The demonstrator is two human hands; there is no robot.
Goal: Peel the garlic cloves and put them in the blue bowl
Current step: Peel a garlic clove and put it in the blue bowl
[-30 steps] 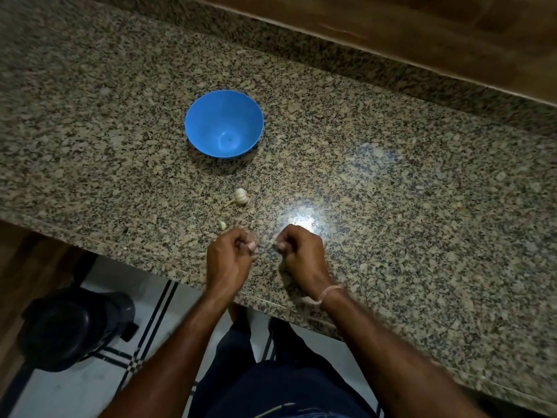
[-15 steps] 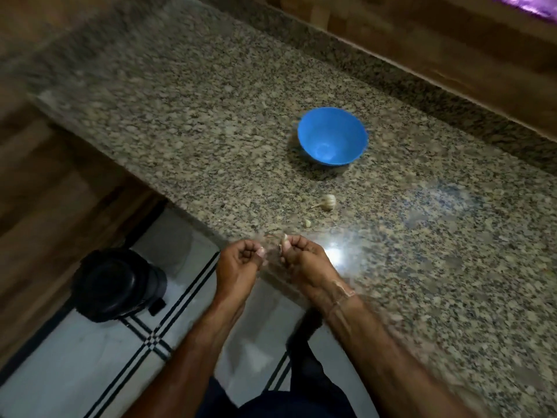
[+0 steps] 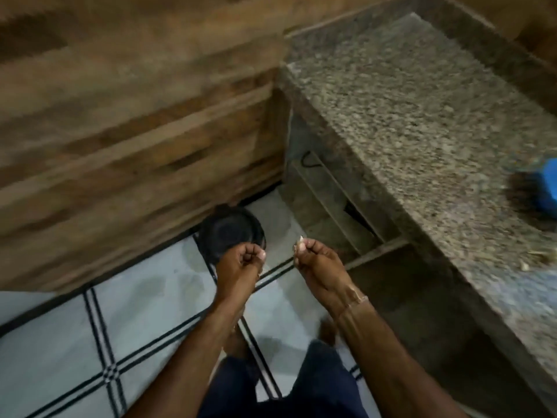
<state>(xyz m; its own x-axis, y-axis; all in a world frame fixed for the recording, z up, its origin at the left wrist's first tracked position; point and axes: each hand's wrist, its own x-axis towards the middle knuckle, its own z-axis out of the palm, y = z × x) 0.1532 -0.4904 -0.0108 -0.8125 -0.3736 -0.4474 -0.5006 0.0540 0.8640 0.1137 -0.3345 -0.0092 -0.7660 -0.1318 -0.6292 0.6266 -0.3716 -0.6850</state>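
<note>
Head view, blurred throughout. Lower centre of frame: left hand (image 3: 241, 260) clenched in a loose fist above the round black bin (image 3: 230, 236) on the white floor tiles with black lines (image 3: 90, 342); whether any peel sits inside the curled fingers cannot be told. Just right of it, apart and not touching: right hand (image 3: 313, 260) pinching a small pale garlic clove (image 3: 300, 241) at the fingertips, the clove's tip poking up past the knuckles. Both hands out over the floor, off the speckled grey granite countertop (image 3: 422, 116) filling the right of frame. Blue plastic bowl (image 3: 545, 188) cut by the right edge, well apart from the hands; contents hidden. Pale garlic scraps (image 3: 526, 266) lying on the counter at the lower right edge. Likely step: shedding loose skin over the bin. Best done by rubbing the clove between thumb and forefinger directly above the bin's opening, keeping a firm pinch so only skin falls, checking for clinging papery bits, then carrying the bare clove back right to the bowl.
</note>
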